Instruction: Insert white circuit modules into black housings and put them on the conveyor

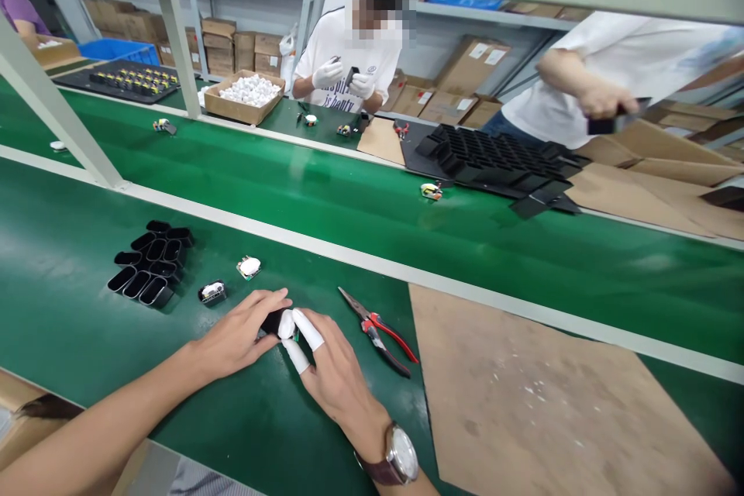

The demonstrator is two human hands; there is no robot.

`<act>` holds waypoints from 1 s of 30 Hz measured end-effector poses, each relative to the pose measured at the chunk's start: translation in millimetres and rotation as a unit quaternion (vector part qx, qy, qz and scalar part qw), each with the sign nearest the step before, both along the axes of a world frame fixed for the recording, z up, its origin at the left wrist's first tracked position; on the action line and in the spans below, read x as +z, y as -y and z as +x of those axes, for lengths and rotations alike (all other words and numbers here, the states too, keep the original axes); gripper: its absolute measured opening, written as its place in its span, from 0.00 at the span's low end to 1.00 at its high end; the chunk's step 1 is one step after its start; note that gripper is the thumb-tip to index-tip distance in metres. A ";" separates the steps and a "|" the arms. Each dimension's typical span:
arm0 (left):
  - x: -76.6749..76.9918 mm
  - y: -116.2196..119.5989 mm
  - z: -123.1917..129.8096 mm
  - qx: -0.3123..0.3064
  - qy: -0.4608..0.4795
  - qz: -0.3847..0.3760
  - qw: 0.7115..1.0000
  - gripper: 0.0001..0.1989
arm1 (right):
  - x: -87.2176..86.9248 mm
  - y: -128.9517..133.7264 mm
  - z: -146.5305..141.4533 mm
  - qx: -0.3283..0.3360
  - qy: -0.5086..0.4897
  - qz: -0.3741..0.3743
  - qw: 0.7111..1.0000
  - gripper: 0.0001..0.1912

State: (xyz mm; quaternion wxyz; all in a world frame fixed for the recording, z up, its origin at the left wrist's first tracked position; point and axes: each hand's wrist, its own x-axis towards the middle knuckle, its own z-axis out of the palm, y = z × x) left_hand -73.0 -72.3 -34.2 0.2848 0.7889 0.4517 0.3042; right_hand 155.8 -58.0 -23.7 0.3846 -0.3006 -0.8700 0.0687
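Note:
Over the green bench, my left hand (241, 333) grips a small black plastic case (270, 322) between thumb and fingers. My right hand (334, 364), with white covers on the thumb and a finger, pinches a small circuit board with a white lump (287, 324) at the case's mouth. How far the board sits inside is hidden by my fingers. Beyond my left hand stand a filled black case (212, 292) and another white-topped circuit board (249, 267). Long-nose pliers (372, 325) with red and black handles lie right of my right hand.
Several black cases (145, 263) stand grouped at left. Cardboard (558, 403) covers the bench at right. A green conveyor (279, 170) carrying boards runs behind a pale rail. Across it, a person in white gloves (342, 77) works beside a box of white pieces (247, 93); another person's hand (607, 97) holds a black part.

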 end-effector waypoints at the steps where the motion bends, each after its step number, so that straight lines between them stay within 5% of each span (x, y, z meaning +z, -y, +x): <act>1: -0.9 -0.2 -0.3 0.001 0.000 -0.002 1.000 0.39 | -1.0 -0.2 0.5 0.000 -0.001 -0.003 1.000 0.34; 13: -6.7 3.4 -1.8 0.008 -0.010 -0.010 1.000 0.36 | -19.8 -1.8 8.7 0.055 -0.040 -0.020 0.998 0.25; 30: -18.0 2.2 -0.5 0.064 0.005 -0.027 0.998 0.29 | -7.0 6.0 2.3 0.043 0.047 -0.043 0.997 0.32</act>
